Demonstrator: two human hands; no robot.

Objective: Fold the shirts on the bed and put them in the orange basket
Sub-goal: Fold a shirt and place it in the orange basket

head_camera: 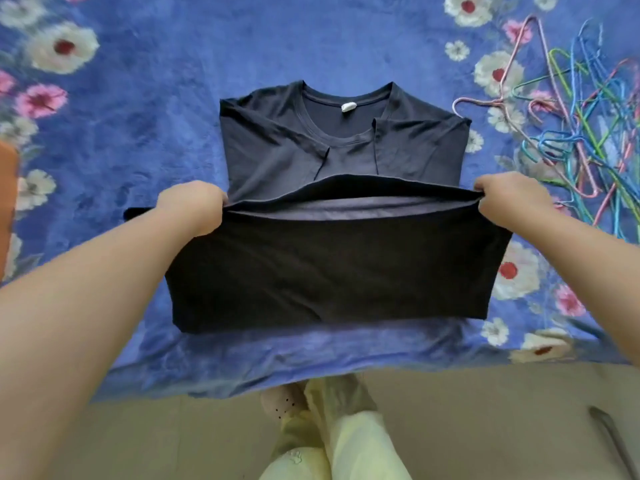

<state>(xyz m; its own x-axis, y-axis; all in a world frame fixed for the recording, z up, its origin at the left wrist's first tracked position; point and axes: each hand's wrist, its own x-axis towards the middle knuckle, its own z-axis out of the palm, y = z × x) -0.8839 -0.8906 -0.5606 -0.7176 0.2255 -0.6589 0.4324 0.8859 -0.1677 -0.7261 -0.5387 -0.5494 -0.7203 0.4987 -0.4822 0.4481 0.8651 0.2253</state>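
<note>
A dark navy T-shirt (339, 147) lies flat on the blue flowered bed cover (173, 98), collar at the far end and both sleeves folded inward over the chest. Its bottom half is lifted and doubled back toward the collar. My left hand (194, 206) grips the left corner of the raised hem. My right hand (509, 199) grips the right corner. The hem hangs stretched between the two hands, just above the shirt's chest. A sliver of the orange basket (7, 202) shows at the left edge of the view.
A tangled heap of coloured wire hangers (571, 133) lies on the bed to the right of the shirt. The near bed edge (311, 372) runs across the lower view, with beige floor and my legs in pale yellow trousers (346, 438) below it.
</note>
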